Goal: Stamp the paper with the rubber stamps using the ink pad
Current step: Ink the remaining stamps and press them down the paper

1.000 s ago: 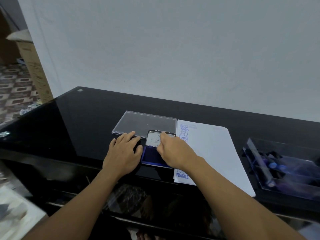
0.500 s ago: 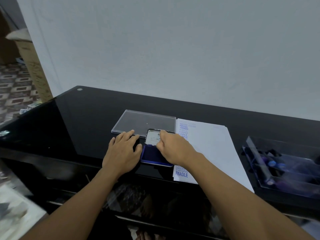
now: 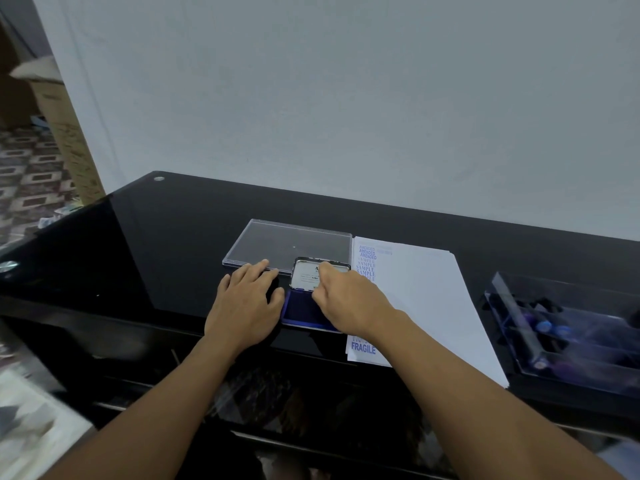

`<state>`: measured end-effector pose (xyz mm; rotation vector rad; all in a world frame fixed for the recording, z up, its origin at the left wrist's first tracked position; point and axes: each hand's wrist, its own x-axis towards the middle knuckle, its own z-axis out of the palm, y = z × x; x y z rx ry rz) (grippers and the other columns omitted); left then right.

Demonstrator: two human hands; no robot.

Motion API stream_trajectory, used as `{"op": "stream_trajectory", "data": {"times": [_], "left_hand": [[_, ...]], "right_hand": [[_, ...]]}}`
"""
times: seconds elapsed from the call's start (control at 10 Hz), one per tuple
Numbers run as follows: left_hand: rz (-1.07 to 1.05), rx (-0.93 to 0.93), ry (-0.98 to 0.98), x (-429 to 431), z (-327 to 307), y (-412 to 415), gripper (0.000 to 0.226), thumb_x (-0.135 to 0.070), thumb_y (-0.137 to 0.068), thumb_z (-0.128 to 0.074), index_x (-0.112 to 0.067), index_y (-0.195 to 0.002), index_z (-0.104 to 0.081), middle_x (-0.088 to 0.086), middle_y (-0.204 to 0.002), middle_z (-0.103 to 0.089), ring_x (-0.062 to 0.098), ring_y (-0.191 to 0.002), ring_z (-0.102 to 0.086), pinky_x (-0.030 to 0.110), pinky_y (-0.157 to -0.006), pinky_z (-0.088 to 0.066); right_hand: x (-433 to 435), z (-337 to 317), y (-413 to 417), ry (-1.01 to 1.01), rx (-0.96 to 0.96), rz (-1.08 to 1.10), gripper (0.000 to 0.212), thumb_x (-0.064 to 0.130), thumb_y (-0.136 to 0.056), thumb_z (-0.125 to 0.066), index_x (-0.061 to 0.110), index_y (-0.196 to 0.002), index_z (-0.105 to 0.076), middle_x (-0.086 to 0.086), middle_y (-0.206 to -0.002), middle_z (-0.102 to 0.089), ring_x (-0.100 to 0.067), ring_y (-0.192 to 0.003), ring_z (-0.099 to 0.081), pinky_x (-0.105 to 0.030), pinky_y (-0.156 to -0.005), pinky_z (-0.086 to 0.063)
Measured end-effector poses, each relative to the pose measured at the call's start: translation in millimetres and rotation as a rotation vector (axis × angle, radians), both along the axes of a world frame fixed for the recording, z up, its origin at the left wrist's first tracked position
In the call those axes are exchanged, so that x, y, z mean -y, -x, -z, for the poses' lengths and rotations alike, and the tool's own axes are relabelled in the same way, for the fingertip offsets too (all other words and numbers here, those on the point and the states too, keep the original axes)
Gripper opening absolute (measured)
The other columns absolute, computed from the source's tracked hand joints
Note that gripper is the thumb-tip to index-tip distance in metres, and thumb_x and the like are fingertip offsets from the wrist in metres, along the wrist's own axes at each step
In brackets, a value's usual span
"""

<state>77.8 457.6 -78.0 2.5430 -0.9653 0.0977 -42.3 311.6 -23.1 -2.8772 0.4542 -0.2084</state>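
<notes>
At frame centre the ink pad (image 3: pixel 300 309) lies open, the paper (image 3: pixel 419 299) just right of it; the left hand (image 3: pixel 242 306) rests flat alongside, fingers straight; the right hand (image 3: pixel 349 301) curls over the pad; I cannot tell whether it holds anything.

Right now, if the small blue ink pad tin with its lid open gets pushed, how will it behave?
The blue ink pad tin would probably slide, lying flat on the glossy black table. Low, it seems unlikely to tip, though its raised lid, apparently pinched by the right hand, may swing. The left hand beside it could brace it.
</notes>
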Motion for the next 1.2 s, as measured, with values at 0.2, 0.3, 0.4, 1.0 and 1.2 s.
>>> {"op": "stream_trajectory", "data": {"times": [0.2,0.3,0.4,1.0,1.2], "left_hand": [[-0.001,-0.004,-0.001,0,1,-1,0.052,-0.046,-0.103,-0.034,-0.029,-0.152,-0.038,-0.008,-0.163,-0.025,0.015,-0.151,-0.016,0.042,-0.124,-0.013],[0.005,-0.002,-0.002,0,1,-1,0.052,-0.046,-0.103,-0.034,-0.028,-0.152,-0.038,-0.008,-0.163,-0.025,0.016,-0.151,-0.017,0.042,-0.124,-0.013],[0.004,0.001,-0.002,0,1,-1,0.052,-0.045,-0.103,-0.034,-0.028,-0.151,-0.038,-0.008,-0.163,-0.025,0.016,-0.151,-0.017,0.042,-0.124,-0.013],[0.002,0.004,0.003,0,2,-1,0.052,-0.045,-0.103,-0.034,-0.028,-0.151,-0.038,-0.007,-0.163,-0.025,0.015,-0.151,-0.017,0.041,-0.123,-0.014],[0.004,0.004,-0.001,0,0,0,0.051,-0.044,-0.103,-0.034,-0.028,-0.152,-0.038,-0.007,-0.163,-0.025,0.015,-0.151,-0.017,0.041,-0.123,-0.013]], "right_hand": [[5,-6,-4,-0.072,-0.034,0.023,0.019,0.029,-0.102,-0.035,0.017,-0.087,-0.035,-0.005,-0.075,-0.050,-0.024,-0.066,-0.046,-0.035,-0.056,-0.032],[6,-8,-5,-0.105,-0.043,0.031,0.019,0.028,-0.103,-0.035,0.019,-0.086,-0.035,-0.001,-0.071,-0.047,-0.016,-0.063,-0.045,-0.033,-0.053,-0.031],[5,-8,-5,-0.106,-0.042,0.031,0.018,0.029,-0.103,-0.035,0.018,-0.088,-0.037,-0.003,-0.075,-0.051,-0.022,-0.067,-0.050,-0.035,-0.058,-0.036],[-1,-2,0,-0.022,-0.003,0.020,0.017,0.030,-0.102,-0.035,0.016,-0.092,-0.036,-0.010,-0.079,-0.053,-0.032,-0.071,-0.051,-0.037,-0.061,-0.039],[3,-7,-4,-0.091,-0.038,0.026,0.017,0.029,-0.102,-0.034,0.018,-0.090,-0.036,-0.005,-0.082,-0.052,-0.025,-0.072,-0.049,-0.035,-0.064,-0.038]]}}
